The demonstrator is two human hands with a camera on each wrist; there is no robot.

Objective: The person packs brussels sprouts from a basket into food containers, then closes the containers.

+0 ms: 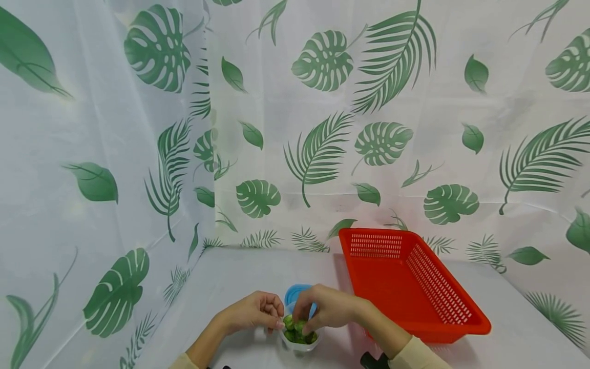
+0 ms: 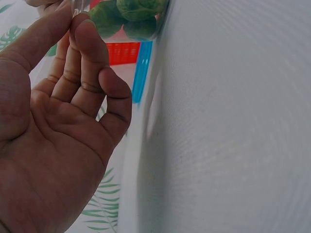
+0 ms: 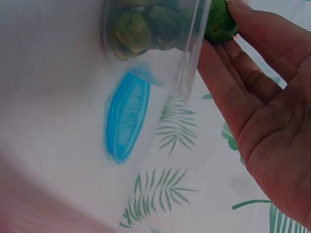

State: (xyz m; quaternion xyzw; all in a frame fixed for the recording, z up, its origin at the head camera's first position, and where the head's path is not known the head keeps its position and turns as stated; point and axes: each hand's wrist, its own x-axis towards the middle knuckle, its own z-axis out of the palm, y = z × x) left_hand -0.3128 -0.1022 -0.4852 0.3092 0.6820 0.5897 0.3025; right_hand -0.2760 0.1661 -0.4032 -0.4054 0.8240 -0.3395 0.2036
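Note:
A small clear plastic container (image 1: 299, 347) holds several green Brussels sprouts (image 2: 133, 19) on the white table. At its left side, my left hand (image 1: 259, 311) pinches the rim between thumb and fingertips. My right hand (image 1: 329, 307) reaches over the container from the right. Between its thumb and fingers it holds one Brussels sprout (image 3: 220, 23), at the container's opening. A blue lid (image 3: 129, 119) lies on the table just behind the container. In the head view the right hand hides part of this lid.
A large red plastic basket (image 1: 392, 292) with perforated sides stands to the right, close to my right forearm. White sheeting (image 1: 276, 154) with a green leaf print rises behind the table and along its left side. A dark object (image 1: 374, 360) shows beside the right sleeve.

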